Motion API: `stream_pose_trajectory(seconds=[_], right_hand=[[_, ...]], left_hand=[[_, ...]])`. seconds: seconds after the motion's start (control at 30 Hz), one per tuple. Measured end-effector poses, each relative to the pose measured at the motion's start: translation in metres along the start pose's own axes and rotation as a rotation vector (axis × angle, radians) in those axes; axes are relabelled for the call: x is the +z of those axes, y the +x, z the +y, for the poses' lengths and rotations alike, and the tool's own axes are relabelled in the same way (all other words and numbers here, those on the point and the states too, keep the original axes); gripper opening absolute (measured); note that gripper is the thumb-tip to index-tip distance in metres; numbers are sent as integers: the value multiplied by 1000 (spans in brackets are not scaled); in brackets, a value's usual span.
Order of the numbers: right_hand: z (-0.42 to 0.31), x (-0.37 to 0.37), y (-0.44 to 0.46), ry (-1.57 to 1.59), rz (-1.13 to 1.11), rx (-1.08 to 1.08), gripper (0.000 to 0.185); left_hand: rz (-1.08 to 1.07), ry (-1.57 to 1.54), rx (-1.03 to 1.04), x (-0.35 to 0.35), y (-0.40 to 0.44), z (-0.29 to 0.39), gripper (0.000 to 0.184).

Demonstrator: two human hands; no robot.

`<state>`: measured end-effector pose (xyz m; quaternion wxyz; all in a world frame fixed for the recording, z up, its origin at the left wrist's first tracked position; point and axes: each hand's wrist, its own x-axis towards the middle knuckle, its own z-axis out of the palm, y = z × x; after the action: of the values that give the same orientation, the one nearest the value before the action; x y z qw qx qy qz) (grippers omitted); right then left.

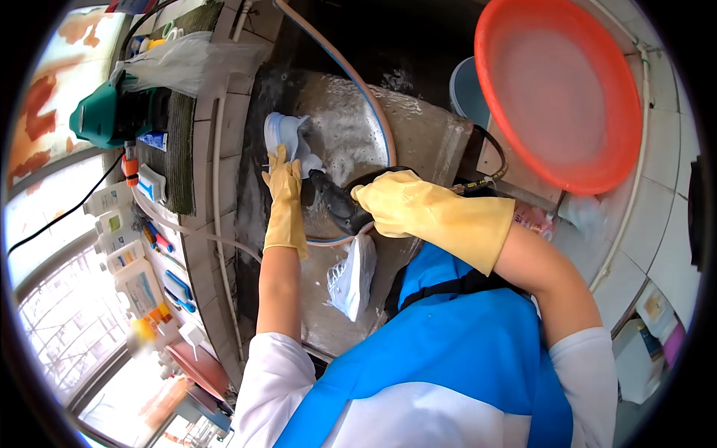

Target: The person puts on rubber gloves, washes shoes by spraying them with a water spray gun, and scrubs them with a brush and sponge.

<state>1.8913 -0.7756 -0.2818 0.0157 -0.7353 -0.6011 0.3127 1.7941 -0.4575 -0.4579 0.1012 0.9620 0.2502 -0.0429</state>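
Both my hands wear yellow rubber gloves. My left hand (pixel 284 179) lies with its fingers on a pale, wet shoe (pixel 287 138) at the top of the stone slab (pixel 422 138). My right hand (pixel 385 201) is wrapped round a black tool (pixel 340 205), whose tip points at the shoe, close to my left hand. A cord or hose leads off behind the right glove. Another white shoe with laces (pixel 352 280) rests on the slab below the tool. Water and foam wet the slab near the first shoe.
A large red basin (pixel 560 97) of cloudy water stands at the upper right, over a grey bucket (pixel 467 93). A brown hose (pixel 362 86) curves across the slab. Along the left ledge are a green machine (pixel 101 116), bottles (pixel 138 287) and brushes (pixel 178 287).
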Motion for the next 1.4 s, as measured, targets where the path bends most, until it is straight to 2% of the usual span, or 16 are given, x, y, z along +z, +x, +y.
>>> stream_pose_trajectory(seconds=[0.1,0.13,0.2,0.4,0.47,0.53,0.6,0.67,0.8,0.87,0.9,0.97,1.1,1.2,1.27,1.4], right_hand=[[1,-13,-6,321,44,120,27],[2,-14,-5,246,41,118,26],[6,-13,-6,173,39,117,25],[16,0,-11,-189,210,-156,16],[16,-9,-10,104,100,-41,28],[19,-15,-9,249,44,16,38],[22,-19,-9,444,44,193,42],[22,-16,-10,204,27,10,43],[23,-17,-11,276,53,41,43],[22,-19,-13,283,52,51,42],[22,-20,-16,343,94,81,32],[21,-15,-6,388,101,192,46],[20,-20,-12,448,87,194,42],[20,-27,-14,114,78,82,31],[17,-23,-13,-162,-29,-69,22],[18,-9,-8,-190,95,6,22]], left_hand=[[-43,85,56,4,1,-9,57],[-56,113,75,5,1,-10,57],[51,-15,78,8,-1,-10,57],[14,61,111,14,6,-24,56],[6,67,113,11,9,-25,55],[-10,40,109,6,9,-24,55],[-30,31,97,0,8,-19,54],[-50,22,86,0,9,-22,54],[112,-99,129,27,19,-44,48],[42,-256,107,51,40,-72,47],[3,-298,88,56,45,-79,47],[26,-315,36,52,46,-73,47],[-109,-233,-27,44,59,-60,52],[-181,-105,-15,16,57,-36,56],[-230,-28,14,5,55,-28,58],[-207,-59,15,3,56,-23,55]])
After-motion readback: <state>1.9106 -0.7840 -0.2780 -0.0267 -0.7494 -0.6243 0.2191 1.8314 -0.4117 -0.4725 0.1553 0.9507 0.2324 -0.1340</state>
